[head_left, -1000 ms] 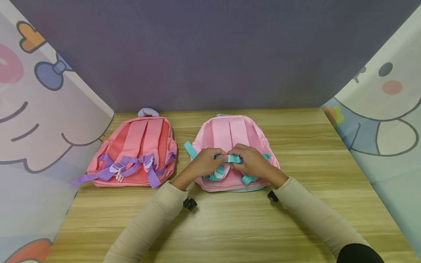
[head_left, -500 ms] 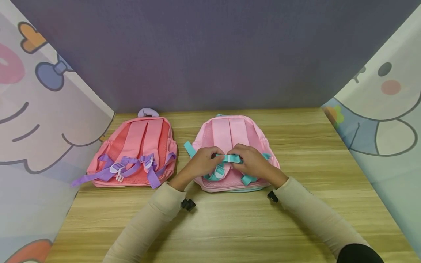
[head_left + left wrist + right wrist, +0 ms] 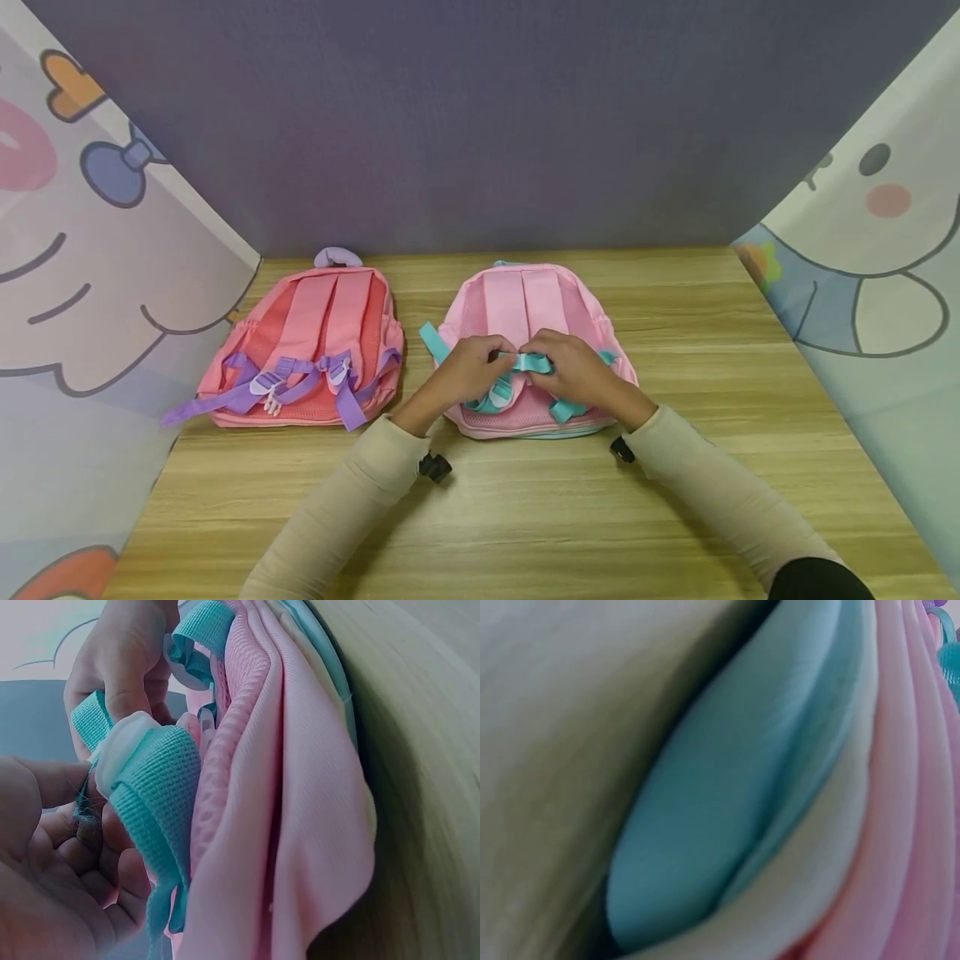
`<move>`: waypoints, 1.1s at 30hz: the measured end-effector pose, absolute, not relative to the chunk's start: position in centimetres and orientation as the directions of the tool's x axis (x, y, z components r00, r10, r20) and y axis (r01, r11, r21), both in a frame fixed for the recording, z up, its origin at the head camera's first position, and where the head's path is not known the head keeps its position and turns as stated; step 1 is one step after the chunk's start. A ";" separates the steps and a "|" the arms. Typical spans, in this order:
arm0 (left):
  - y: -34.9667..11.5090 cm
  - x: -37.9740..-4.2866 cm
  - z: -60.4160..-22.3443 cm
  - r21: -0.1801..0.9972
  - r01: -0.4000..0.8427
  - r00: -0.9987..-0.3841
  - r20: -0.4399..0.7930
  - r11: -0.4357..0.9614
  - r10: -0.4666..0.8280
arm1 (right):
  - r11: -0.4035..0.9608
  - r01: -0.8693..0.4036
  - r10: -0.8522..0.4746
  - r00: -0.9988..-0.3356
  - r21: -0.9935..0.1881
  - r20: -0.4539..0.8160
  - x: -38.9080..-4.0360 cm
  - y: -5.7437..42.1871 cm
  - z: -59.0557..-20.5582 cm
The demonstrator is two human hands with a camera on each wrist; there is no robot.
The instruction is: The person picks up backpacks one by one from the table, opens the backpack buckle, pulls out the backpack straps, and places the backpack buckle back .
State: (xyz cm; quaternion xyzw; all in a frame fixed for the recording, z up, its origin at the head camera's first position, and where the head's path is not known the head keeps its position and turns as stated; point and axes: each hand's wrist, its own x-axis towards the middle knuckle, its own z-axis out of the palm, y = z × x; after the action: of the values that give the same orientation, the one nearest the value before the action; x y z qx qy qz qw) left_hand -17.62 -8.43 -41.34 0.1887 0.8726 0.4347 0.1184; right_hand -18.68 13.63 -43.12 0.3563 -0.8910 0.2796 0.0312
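A light pink backpack (image 3: pixel 471 310) lies on the table with its shoulder straps facing up. Across its lower middle, both hands hold a short stretch of teal webbing strap (image 3: pixel 535 363). My left hand (image 3: pixel 471 368) pinches its left end between thumb and fingers. From the other side, my right hand (image 3: pixel 573 367) grips the strap with bent fingers. A white plastic adjuster (image 3: pixel 124 750) with teal webbing looped through it stands close to the left fingers in the left wrist view. The right wrist view shows the bag's teal side panel (image 3: pixel 727 787); the right hand is out of that picture.
Left of this bag lies a coral backpack (image 3: pixel 300 308) with purple straps (image 3: pixel 243 393) and a lilac handle (image 3: pixel 337 256). The wood-grain table (image 3: pixel 510 525) meets a dark back panel (image 3: pixel 480 125). Cartoon-printed sheets (image 3: pixel 892 283) hang at both sides.
My left hand drew slightly left, baring more teal strap between the hands, then came back right. My right hand and both bags have stayed in place.
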 end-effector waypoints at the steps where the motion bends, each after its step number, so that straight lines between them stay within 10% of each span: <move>1: -8.4 -17.6 -41.4 0.798 0.231 -0.901 -0.040 0.556 0.431 | 0.588 -0.655 -0.619 -0.742 -0.475 0.258 -18.7 13.6 -43.1; 33: -8.4 -17.5 -41.5 0.827 0.174 -0.904 -0.081 0.534 0.420 | 0.565 -0.662 -0.623 -0.734 -0.492 0.270 -18.8 13.6 -43.2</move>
State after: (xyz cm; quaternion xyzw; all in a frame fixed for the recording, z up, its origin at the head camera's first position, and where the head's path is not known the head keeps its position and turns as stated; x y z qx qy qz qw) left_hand -17.52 -8.43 -41.50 0.1717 0.8653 0.4509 0.1361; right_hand -18.81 13.64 -43.18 0.3635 -0.8841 0.2919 0.0329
